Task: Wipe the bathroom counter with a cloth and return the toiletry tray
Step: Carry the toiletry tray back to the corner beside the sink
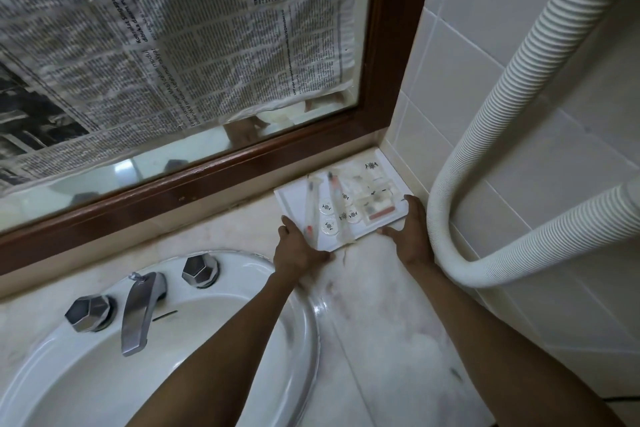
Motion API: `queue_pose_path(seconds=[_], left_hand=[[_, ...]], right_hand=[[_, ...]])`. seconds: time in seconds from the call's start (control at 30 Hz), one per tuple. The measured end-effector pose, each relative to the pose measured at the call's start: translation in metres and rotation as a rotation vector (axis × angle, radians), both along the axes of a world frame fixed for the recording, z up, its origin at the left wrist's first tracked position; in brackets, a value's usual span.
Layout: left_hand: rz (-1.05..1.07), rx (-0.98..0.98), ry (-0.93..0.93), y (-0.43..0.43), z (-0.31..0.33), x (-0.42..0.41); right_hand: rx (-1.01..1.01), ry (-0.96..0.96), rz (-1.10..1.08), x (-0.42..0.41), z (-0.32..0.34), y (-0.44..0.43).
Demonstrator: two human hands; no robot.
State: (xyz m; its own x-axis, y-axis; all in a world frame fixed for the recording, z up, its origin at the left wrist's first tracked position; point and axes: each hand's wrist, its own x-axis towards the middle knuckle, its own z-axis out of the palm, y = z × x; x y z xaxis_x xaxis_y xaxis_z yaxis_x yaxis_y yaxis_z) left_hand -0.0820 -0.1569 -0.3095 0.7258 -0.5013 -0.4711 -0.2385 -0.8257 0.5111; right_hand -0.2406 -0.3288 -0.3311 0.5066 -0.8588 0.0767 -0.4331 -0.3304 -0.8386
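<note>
Basically the toiletry tray (391,166) sits flat on the counter (374,288) ahead of both hands, pushed toward the far corner where the mirror frame (214,180) meets the tiled wall (485,80). Its long axis runs from near-left to far-right, slanted against the forearms, with the near corner pointing back between the two hands. The left hand (298,246) is on the tray's near-left edge, fingers curled round the rim, thumb side under or beside it; I cannot tell which. The right hand (408,229) is on the near-right edge, fingers spread loosely along the rim, pressing more than clamping by the look of it. Both hands touch the tray, neither clearly nearer; the left covers more of the edge. Small packaged items lie on the tray, round sachets (327,207) and wrapped sticks, blurred, so no detail. No cloth in view. The far edge looks close to the wall base but a sliver of counter may remain; judged, the next move is a short push away from the hands along that slant, or release. A ribbed hose (446,166) hangs just right of the right hand, possible snag. The sink (304,340) with its tap (138,308) lies left of and below the left forearm, well clear.
</note>
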Motion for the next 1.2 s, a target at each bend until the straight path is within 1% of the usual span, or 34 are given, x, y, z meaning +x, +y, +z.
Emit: queue_pose_path(seconds=[0.17, 0.3, 0.47, 0.57, 0.63, 0.73, 0.83, 0.93, 1.03, 1.1, 1.2], left_hand=[[-0.016, 0.059, -0.018, -0.001, 0.006, 0.003], [-0.030, 0.077, -0.016, -0.003, 0.013, 0.009], [-0.051, 0.105, -0.003, 0.001, 0.022, 0.011], [-0.079, 0.122, -0.001, 0.011, 0.031, 0.013], [-0.140, 0.124, -0.070, 0.026, 0.041, 0.016], [-0.188, 0.038, -0.200, 0.066, 0.059, 0.027], [-0.125, -0.081, -0.236, 0.122, 0.082, 0.040], [-0.034, -0.152, -0.254, 0.191, 0.101, 0.050], [0.039, -0.173, -0.289, 0.263, 0.112, 0.061], [0.098, -0.190, -0.276, 0.312, 0.119, 0.068], [0.180, -0.200, -0.308, 0.389, 0.122, 0.077]], right_hand=[[0.007, 0.018, -0.018, 0.003, 0.005, 0.001], [-0.022, 0.186, -0.089, 0.010, 0.001, 0.000], [-0.092, 0.314, -0.077, 0.012, 0.008, 0.012], [-0.116, 0.284, -0.040, 0.012, 0.020, 0.029], [-0.177, 0.225, 0.010, 0.018, 0.033, 0.041], [-0.235, 0.119, 0.110, 0.039, 0.062, 0.069], [-0.226, 0.041, 0.203, 0.073, 0.094, 0.114], [-0.189, 0.021, 0.309, 0.108, 0.115, 0.169], [-0.193, 0.011, 0.437, 0.138, 0.127, 0.228], [-0.191, 0.024, 0.488, 0.155, 0.131, 0.271], [-0.170, 0.028, 0.556, 0.178, 0.134, 0.342]])
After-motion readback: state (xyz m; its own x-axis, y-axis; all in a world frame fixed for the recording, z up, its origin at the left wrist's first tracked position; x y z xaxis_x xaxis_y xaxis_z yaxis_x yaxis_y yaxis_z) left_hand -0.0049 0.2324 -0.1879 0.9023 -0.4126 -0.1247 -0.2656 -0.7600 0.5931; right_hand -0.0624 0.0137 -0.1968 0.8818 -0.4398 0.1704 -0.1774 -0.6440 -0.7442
